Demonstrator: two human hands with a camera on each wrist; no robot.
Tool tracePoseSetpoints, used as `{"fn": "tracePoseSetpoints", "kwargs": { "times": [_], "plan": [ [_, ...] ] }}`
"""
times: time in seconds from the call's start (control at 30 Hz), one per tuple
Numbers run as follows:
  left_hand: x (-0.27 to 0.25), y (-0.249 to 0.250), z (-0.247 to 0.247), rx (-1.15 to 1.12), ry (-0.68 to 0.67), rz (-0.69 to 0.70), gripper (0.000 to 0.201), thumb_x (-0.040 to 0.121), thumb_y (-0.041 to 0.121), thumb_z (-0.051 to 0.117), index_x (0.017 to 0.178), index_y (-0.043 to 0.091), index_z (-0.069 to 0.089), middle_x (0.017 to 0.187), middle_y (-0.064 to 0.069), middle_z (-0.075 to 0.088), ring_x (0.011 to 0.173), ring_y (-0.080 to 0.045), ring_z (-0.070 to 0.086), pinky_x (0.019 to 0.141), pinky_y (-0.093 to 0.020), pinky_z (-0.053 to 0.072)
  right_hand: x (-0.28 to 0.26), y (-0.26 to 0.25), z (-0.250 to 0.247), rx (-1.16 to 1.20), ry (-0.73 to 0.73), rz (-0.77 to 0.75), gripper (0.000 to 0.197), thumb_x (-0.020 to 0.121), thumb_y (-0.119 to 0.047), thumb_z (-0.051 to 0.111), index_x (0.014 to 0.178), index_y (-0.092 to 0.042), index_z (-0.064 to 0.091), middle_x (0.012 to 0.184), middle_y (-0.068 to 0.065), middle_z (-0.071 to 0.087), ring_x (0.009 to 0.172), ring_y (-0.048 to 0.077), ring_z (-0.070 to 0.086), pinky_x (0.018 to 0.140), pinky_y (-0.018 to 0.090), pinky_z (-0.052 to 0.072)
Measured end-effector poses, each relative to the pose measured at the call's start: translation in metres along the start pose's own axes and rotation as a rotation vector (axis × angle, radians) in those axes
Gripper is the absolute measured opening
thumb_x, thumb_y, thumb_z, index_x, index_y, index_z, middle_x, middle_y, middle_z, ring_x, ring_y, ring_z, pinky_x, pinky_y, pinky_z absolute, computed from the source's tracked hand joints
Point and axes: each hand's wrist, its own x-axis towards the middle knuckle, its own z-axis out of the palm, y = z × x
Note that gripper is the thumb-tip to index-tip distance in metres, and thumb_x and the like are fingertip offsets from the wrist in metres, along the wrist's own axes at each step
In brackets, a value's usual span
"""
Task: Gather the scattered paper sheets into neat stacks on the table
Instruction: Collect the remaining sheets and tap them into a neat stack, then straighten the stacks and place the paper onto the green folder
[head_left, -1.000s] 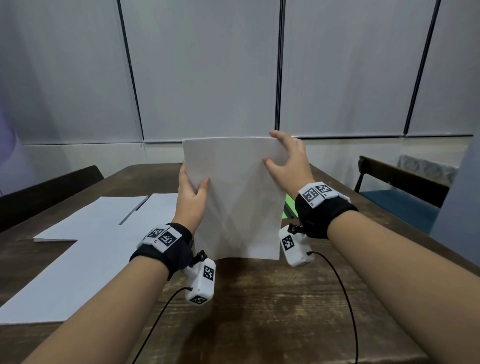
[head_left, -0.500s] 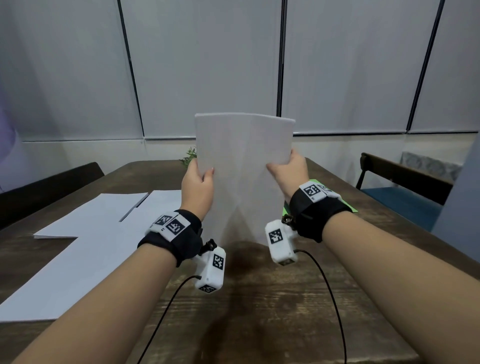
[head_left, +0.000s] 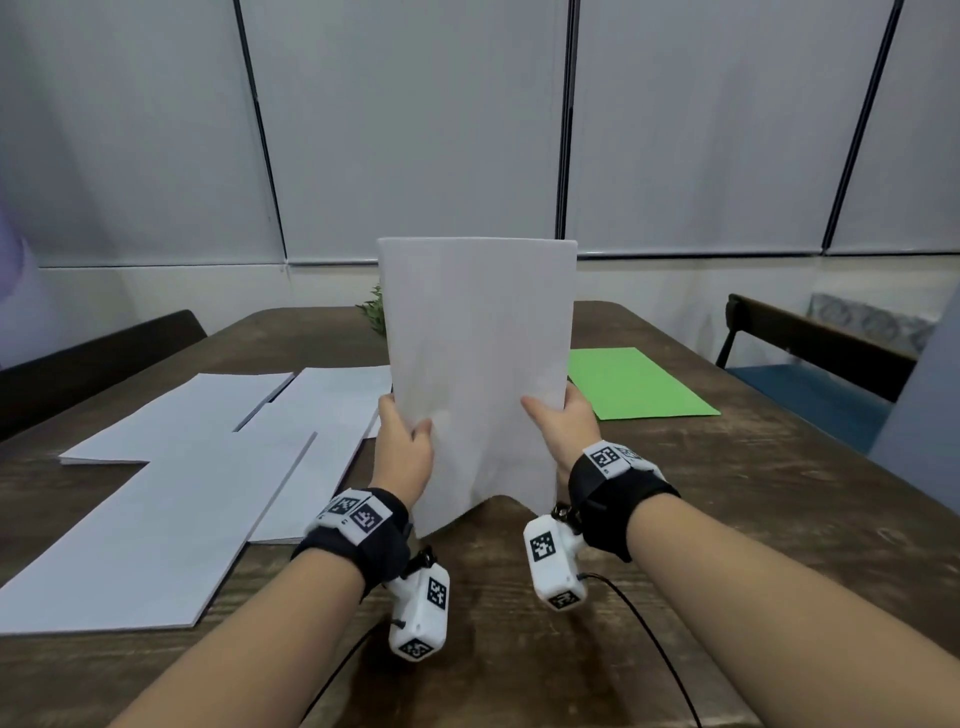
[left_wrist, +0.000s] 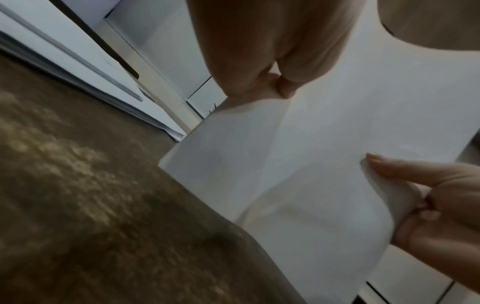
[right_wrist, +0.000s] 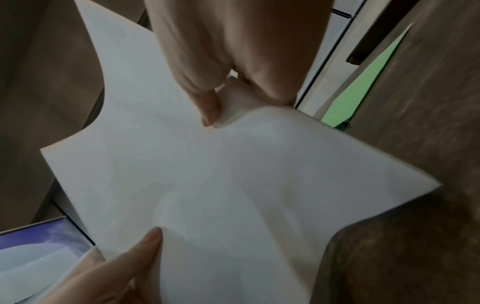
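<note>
Both hands, left hand and right hand, pinch the upright white paper sheaf by its side edges at frame centre, long axis vertical, lower edge meeting the brown wooden tabletop.

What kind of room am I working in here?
Probably an office or meeting room: a long wooden table with chairs at its sides, pale panelled walls, and stacks of white paper beside a green sheet.
</note>
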Motion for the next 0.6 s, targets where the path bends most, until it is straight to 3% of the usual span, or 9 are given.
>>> {"fn": "tracePoseSetpoints", "kwargs": {
  "times": [0.07,0.17,0.3,0.37,0.47,0.6],
  "plan": [
    [0.000,0.003,-0.001,-0.029,0.011,0.044,0.031,0.096,0.009,0.049,0.124,0.013,0.036,0.118,-0.002,0.057,0.106,-0.019,0.056,0.095,-0.034,0.045,0.003,-0.004,-0.005,0.012,0.040,-0.082,0.019,0.081,-0.008,0.070,0.085,-0.024,0.061,0.092,0.001,0.071,0.090,0.025,0.069,0.086,0.042,0.055],
    [0.003,0.000,-0.001,-0.020,-0.021,0.006,0.033,0.096,0.015,0.051,0.125,0.012,0.034,0.114,-0.002,0.056,0.104,-0.019,0.056,0.092,-0.035,0.046,0.010,-0.001,-0.009,-0.004,0.068,-0.097,0.012,0.083,-0.012,0.071,0.090,-0.018,0.063,0.094,0.001,0.070,0.093,0.024,0.068,0.088,0.039,0.054],
    [-0.003,-0.024,0.002,0.005,-0.034,-0.083,0.033,0.095,0.017,0.053,0.118,0.008,0.031,0.115,-0.006,0.051,0.106,-0.022,0.054,0.092,-0.037,0.046,0.000,0.031,-0.010,-0.209,0.016,0.050,0.035,0.093,-0.023,0.061,0.122,-0.005,0.055,0.112,0.004,0.063,0.109,0.022,0.060,0.094,0.031,0.046],
    [-0.006,-0.037,0.005,0.030,-0.071,-0.147,0.028,0.096,0.016,0.051,0.113,0.012,0.028,0.118,-0.007,0.049,0.109,-0.024,0.052,0.097,-0.041,0.045,-0.010,0.042,-0.010,-0.228,0.002,0.055,0.037,0.096,-0.022,0.056,0.129,-0.006,0.050,0.120,0.006,0.061,0.112,0.022,0.057,0.092,0.026,0.041],
    [-0.005,-0.039,0.007,0.096,-0.102,-0.208,0.026,0.097,0.009,0.048,0.112,0.009,0.026,0.118,-0.007,0.046,0.114,-0.027,0.049,0.099,-0.039,0.041,-0.010,0.046,-0.010,-0.296,0.001,0.033,0.045,0.097,-0.026,0.054,0.136,-0.008,0.045,0.133,0.007,0.054,0.123,0.024,0.051,0.101,0.031,0.040],
    [0.007,-0.028,0.012,0.178,-0.221,-0.326,0.047,0.095,0.009,0.051,0.131,-0.001,0.023,0.124,-0.009,0.045,0.117,-0.032,0.048,0.099,-0.040,0.042,-0.001,0.036,-0.025,-0.403,0.011,-0.052,0.019,0.095,-0.020,0.057,0.111,-0.011,0.056,0.112,0.006,0.062,0.101,0.024,0.060,0.086,0.032,0.047]
  ]
}}
